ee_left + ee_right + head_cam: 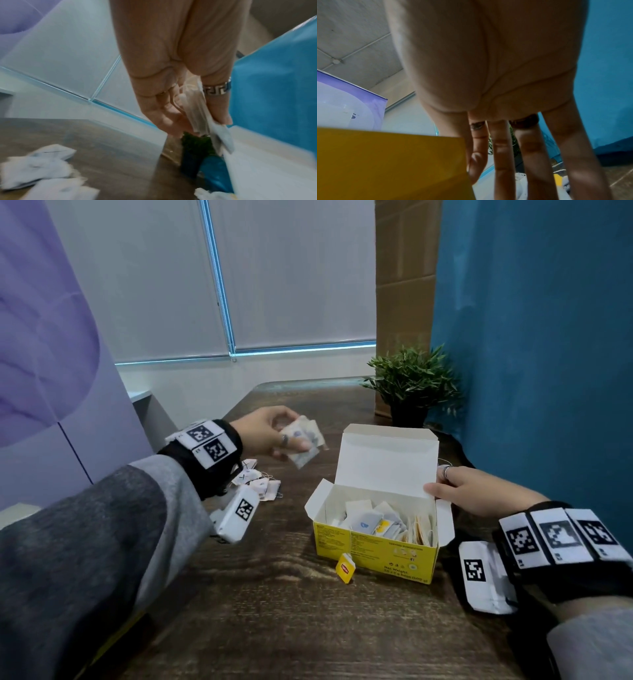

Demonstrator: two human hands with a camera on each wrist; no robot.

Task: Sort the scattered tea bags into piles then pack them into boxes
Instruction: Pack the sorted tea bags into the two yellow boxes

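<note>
My left hand (294, 440) is raised over the table left of the box and pinches a small stack of white tea bags (306, 444). The left wrist view shows that stack (197, 108) between thumb and fingers. An open yellow tea box (376, 556) stands in the middle, part filled with tea bags (375, 523), its white lid (387, 460) upright. A yellow tag (346, 568) hangs down its front. My right hand (436, 482) holds the lid's right edge, thumb in front, fingers behind. More loose tea bags (260, 482) lie under my left wrist.
A potted green plant (411, 381) stands behind the box near a blue fabric wall (548, 337) on the right. A purple panel (41, 354) borders the dark wooden table (274, 628) on the left. The yellow box wall (385, 162) fills the lower left of the right wrist view.
</note>
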